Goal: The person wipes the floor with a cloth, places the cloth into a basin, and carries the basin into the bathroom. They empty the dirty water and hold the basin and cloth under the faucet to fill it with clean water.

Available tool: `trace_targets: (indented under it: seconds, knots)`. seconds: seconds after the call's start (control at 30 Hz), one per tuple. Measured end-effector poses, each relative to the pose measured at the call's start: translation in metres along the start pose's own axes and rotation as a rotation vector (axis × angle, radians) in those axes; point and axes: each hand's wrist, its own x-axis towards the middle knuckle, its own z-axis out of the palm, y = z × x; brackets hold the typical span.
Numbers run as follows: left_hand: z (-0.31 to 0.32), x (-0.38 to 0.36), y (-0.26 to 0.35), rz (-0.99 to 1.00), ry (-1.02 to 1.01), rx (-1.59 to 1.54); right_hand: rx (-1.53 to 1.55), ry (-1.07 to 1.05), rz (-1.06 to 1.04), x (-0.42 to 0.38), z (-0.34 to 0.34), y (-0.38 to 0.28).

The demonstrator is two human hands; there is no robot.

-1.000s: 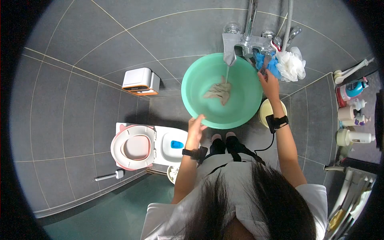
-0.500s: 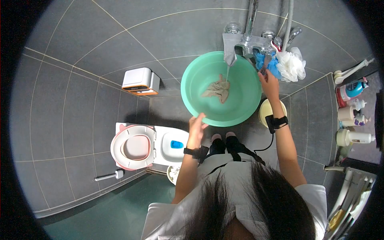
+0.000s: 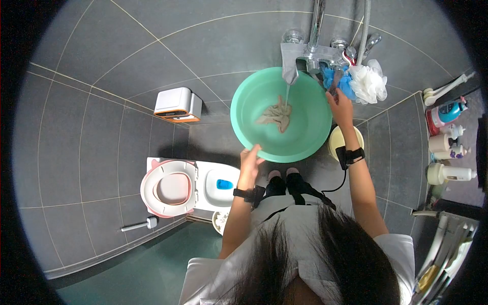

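A round green basin [image 3: 244, 134] sits under the tap, and a crumpled beige cloth [image 3: 277, 116] lies in the water inside it. From the tap spout [image 3: 290, 71] a thin stream of water falls beside the cloth. My left hand [image 3: 250, 163] grips the basin's near-left rim, its fingertips over the edge. At the far-right rim, my right hand [image 3: 342, 108] has its fingers closed beside a blue bath puff [image 3: 344, 84]. A narrow brownish piece shows at those fingertips, too small to name. Both wrists wear black bands.
A white bath puff [image 3: 368, 83] hangs beneath the shower hose [image 3: 364, 33]. To my right are a cream bucket [image 3: 337, 140] and a shelf with several bottles [image 3: 449, 113]. The toilet [image 3: 203, 175] stands at left, below a white wall box [image 3: 173, 101].
The view has shifted very slightly. Both hands keep their places at the basin, and water still runs onto the cloth.
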Motion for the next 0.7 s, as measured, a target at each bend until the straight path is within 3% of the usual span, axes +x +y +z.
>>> trace_targets:
  seconds: [0.57,0.7]
  knots:
    - [0.002,0.0,-0.006,-0.024,-0.014,0.006,0.009,0.078,-0.043,-0.001,0.008,0.008]
    - [0.001,0.0,-0.008,-0.035,-0.015,0.043,0.028,-0.024,0.015,-0.001,0.0,0.001]
